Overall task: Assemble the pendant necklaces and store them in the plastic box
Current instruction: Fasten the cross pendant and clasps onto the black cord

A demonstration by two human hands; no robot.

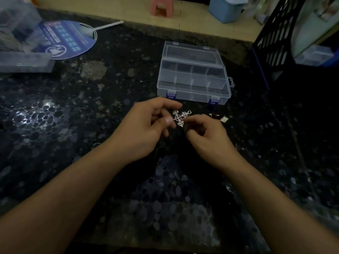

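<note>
A silver cross pendant [180, 117] hangs between my two hands, just above the dark speckled table. My left hand [146, 125] pinches its left side between thumb and fingers. My right hand [205, 134] has its fingers curled at the pendant's right side; what they pinch is too dark to tell, perhaps a thin cord. Beyond my hands stands the clear plastic box [194, 74] with blue latches, its lid open and its compartments looking empty. A small dark piece with a pale tag [220, 117] lies on the table to the right of my right hand.
A round blue paper fan [67, 39] and clear plastic packaging [20, 43] lie at the back left. A black mesh basket [286, 39] stands at the back right. The table's far edge runs behind the box, with floor, a pink stool and a blue bin beyond.
</note>
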